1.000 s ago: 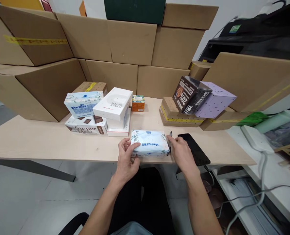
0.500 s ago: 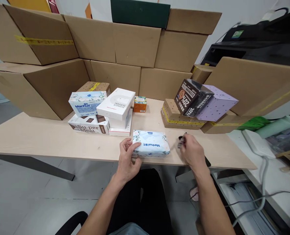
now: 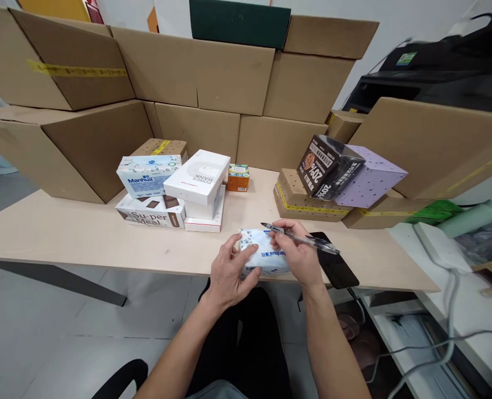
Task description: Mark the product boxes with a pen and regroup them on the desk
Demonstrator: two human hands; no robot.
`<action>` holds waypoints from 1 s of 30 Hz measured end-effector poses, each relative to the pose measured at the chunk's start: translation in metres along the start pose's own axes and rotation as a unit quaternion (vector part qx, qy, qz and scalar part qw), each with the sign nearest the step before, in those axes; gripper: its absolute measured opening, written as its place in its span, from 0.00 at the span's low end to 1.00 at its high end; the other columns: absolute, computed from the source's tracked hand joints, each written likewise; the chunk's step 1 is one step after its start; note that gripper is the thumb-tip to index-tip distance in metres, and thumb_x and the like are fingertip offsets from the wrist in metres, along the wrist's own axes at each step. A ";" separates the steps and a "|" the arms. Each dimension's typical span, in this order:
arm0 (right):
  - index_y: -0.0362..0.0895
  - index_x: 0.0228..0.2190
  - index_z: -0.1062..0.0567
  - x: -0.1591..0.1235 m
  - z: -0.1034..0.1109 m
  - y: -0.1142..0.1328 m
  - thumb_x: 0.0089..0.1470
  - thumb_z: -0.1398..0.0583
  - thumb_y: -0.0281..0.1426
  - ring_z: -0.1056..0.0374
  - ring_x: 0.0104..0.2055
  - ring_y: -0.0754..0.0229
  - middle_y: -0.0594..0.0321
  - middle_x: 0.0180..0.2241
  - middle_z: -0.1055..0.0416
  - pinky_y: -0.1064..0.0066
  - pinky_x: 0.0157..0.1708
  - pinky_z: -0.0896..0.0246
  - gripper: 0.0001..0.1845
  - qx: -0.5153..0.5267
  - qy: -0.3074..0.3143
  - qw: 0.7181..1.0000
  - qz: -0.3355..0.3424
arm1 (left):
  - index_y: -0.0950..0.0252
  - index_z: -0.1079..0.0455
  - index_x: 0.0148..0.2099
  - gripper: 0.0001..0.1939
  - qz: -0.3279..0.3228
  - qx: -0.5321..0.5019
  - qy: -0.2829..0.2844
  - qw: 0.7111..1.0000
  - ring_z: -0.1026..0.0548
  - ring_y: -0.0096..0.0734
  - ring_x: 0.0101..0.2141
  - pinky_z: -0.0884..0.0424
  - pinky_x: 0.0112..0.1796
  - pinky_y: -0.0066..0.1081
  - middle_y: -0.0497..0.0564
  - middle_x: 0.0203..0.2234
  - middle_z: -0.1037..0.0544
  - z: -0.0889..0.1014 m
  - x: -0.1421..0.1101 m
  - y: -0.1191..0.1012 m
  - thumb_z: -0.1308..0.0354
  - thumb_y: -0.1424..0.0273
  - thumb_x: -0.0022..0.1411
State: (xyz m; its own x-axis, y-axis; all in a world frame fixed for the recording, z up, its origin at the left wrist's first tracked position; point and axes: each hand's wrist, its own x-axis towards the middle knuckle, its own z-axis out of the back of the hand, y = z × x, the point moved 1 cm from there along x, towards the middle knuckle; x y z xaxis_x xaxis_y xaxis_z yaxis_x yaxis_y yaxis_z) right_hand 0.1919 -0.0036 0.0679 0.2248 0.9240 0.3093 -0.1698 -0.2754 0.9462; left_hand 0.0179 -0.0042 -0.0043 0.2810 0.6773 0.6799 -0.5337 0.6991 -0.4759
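A white and blue Manhua tissue pack (image 3: 259,250) lies near the table's front edge. My left hand (image 3: 232,272) grips its left end, thumb on top and fingers at the side. In my right hand (image 3: 299,256) is a clear-barrelled pen (image 3: 317,243), held slanting above the pack's right end, with its dark tip towards the upper left. The right fingers cover part of the pack's right side; whether they press on it I cannot tell. Just right of that hand lies a black phone (image 3: 338,267).
At the left stand a second tissue pack (image 3: 148,174), a Su-per Meal box (image 3: 152,216) and a power bank box (image 3: 198,176). An orange box (image 3: 238,178) is behind. A dark box (image 3: 326,166) and a purple box (image 3: 368,176) lean on cartons at right. Large cardboard (image 3: 229,72) walls the back.
My right hand has moved left with the pen, from the bare table to above the tissue pack. The pack and my left hand have shifted slightly right. The phone has come into fuller view.
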 end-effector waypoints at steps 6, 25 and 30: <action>0.45 0.30 0.30 -0.003 -0.004 -0.007 0.56 0.41 0.38 0.38 0.22 0.66 0.69 0.21 0.31 0.74 0.22 0.42 0.09 -0.064 -0.012 0.998 0.007 | 0.58 0.34 0.60 0.23 -0.045 0.022 -0.010 0.999 0.27 0.40 0.44 0.28 0.44 0.39 0.59 0.61 0.33 0.000 0.001 0.001 0.42 0.63 0.63; 0.46 0.27 0.32 0.000 -0.009 -0.001 0.59 0.44 0.35 0.42 0.21 0.67 0.72 0.19 0.38 0.75 0.23 0.46 0.10 -0.193 0.024 0.977 0.085 | 0.58 0.33 0.58 0.21 -0.030 0.022 -0.010 0.999 0.27 0.39 0.43 0.28 0.43 0.37 0.59 0.59 0.31 0.002 0.003 -0.001 0.42 0.63 0.63; 0.46 0.27 0.31 -0.002 -0.008 -0.003 0.59 0.43 0.35 0.40 0.21 0.67 0.71 0.20 0.36 0.75 0.23 0.45 0.10 -0.177 0.022 0.981 0.080 | 0.58 0.34 0.58 0.24 -0.030 0.026 -0.009 0.999 0.27 0.44 0.48 0.27 0.45 0.39 0.58 0.60 0.32 -0.001 0.002 0.000 0.39 0.61 0.60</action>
State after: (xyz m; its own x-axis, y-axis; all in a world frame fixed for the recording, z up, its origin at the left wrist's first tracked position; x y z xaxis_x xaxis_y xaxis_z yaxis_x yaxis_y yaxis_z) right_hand 0.1843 -0.0023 0.0637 0.1271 0.8893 0.4393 -0.5237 -0.3160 0.7911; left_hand 0.0194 -0.0029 -0.0040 0.2999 0.6306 0.7158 -0.5573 0.7248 -0.4051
